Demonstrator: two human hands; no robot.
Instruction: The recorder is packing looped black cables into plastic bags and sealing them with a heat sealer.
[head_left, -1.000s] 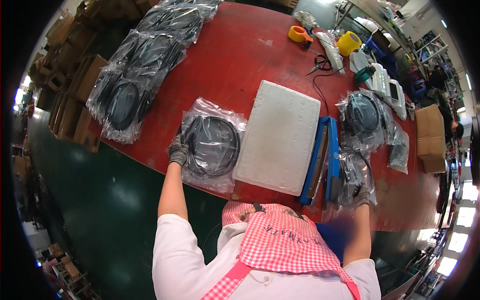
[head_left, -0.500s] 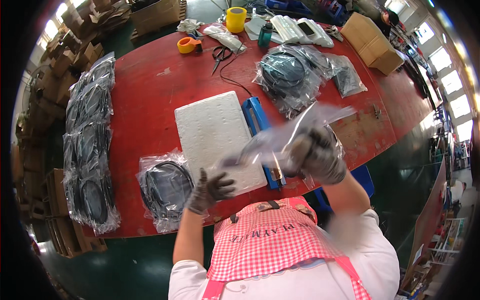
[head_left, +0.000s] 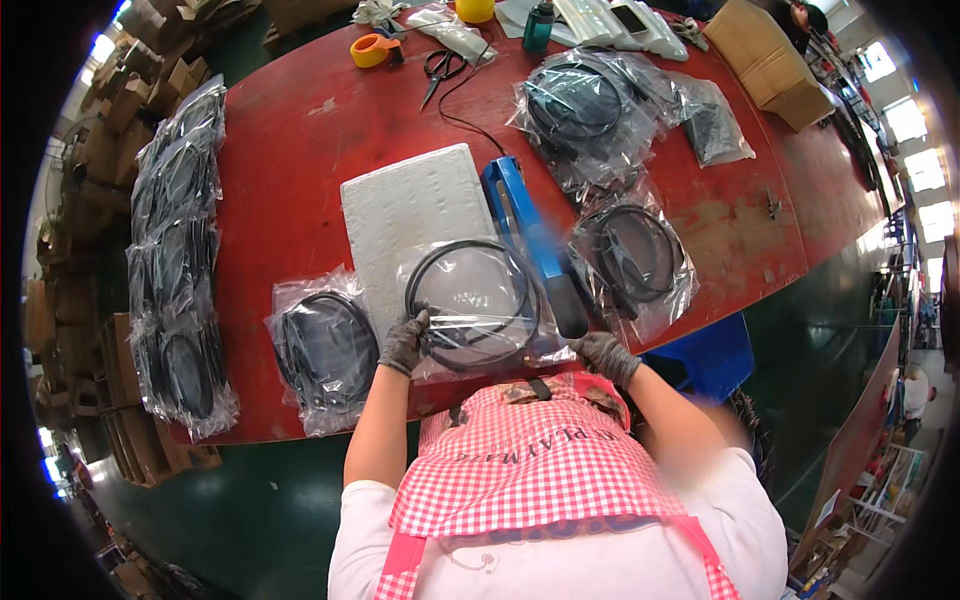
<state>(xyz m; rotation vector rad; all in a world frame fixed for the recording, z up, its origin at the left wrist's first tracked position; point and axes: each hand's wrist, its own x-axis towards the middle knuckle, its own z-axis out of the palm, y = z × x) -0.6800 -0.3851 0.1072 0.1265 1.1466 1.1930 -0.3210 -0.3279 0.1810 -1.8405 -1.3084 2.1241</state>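
A clear plastic bag (head_left: 470, 278) with a coiled black cable (head_left: 410, 285) inside lies over the near part of a white foam board (head_left: 400, 210). My left hand (head_left: 405, 342), in a grey glove, pinches the bag's left edge. At the bag's right end my gloved right hand (head_left: 607, 358) is closed on the film, its fingertips partly hidden. Between the board and another bagged cable (head_left: 635, 255) stands a blue bag sealer (head_left: 525, 220); its black-ended arm (head_left: 568, 308) is blurred and reaches close to my right hand.
One bagged cable (head_left: 327, 350) lies left of the board, and several more (head_left: 180, 270) overlap along the table's left edge. Further back are scissors (head_left: 441, 70), orange tape (head_left: 371, 50), a green bottle (head_left: 538, 28), a bagged cable pile (head_left: 580, 105) and a cardboard box (head_left: 770, 65).
The bag came down from the air above the sealer and now lies flat over the board. My left hand closed on its edge; my right hand moved down towards the table's near edge.
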